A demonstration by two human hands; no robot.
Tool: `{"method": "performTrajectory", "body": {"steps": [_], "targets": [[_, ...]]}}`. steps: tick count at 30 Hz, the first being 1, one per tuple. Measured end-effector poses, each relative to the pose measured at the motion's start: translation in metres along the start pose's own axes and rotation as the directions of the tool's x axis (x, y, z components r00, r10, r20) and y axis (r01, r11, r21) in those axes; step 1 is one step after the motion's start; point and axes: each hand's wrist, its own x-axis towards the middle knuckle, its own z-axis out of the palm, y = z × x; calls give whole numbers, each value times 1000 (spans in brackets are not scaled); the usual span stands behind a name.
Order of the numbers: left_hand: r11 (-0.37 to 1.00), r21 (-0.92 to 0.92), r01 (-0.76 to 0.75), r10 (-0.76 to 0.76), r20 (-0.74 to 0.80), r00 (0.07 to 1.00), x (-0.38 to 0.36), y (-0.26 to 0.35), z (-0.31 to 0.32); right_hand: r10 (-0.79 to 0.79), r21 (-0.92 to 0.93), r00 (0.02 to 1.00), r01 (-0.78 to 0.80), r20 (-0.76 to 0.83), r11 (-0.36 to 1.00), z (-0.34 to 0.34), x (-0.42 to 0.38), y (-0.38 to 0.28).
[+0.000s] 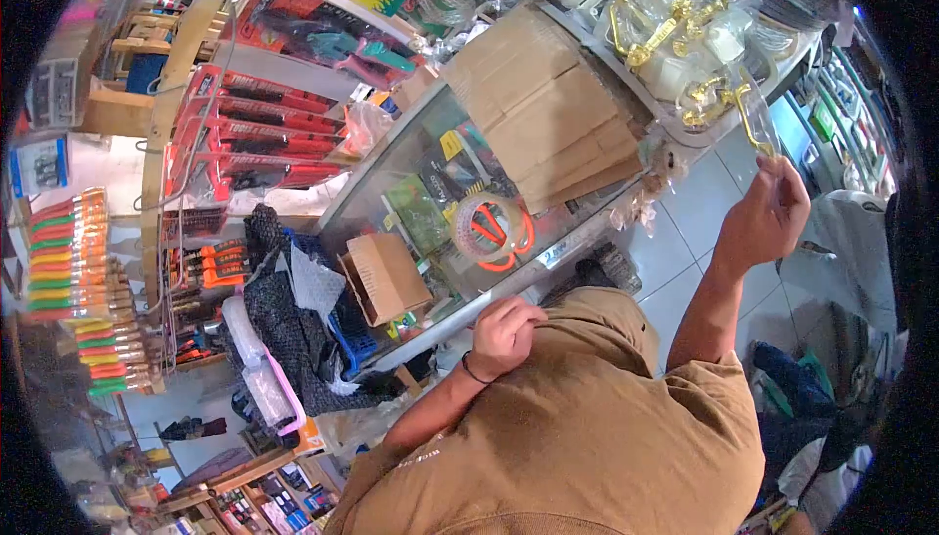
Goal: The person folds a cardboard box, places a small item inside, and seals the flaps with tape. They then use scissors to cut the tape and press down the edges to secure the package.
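My right hand (768, 204) is raised at the right, its fingertips pinching the end of a clear plastic packet. Inside that packet shows a gold-coloured handle (749, 120). Just beyond it lies a pile of more gold handles (653, 38) in clear bags on the corner of the glass counter. My left hand (503, 335) is held low in front of my brown shirt, fingers curled in, with a dark band on the wrist. Nothing shows in the left hand, though its palm faces away from me.
Flattened cardboard (548, 105) lies on the glass counter (391, 168), with a roll of clear tape (487, 229) nearby. A small open carton (386, 279) stands at its near end. Paintbrushes (73, 256) and red tool packs (259, 129) hang at the left. Tiled floor (706, 188) shows beside me.
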Motion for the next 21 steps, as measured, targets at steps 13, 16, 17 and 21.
{"method": "performTrajectory", "body": {"steps": [13,16,17,21], "targets": [[724,-690,3,-377,-393,839,-27,7,-23,46,90,138,-827,989,555,-23,-104,-105],[380,-924,41,-683,-250,686,-49,12,-48,-47,-75,-111,-874,993,479,-28,-136,-121],[380,-923,61,-695,-241,677,-60,8,-54,-131,-101,-205,-830,970,548,-28,-142,-125],[389,-921,9,-712,-294,638,-91,6,-64,-328,9,-414,-610,849,793,-21,-156,-143]]}}
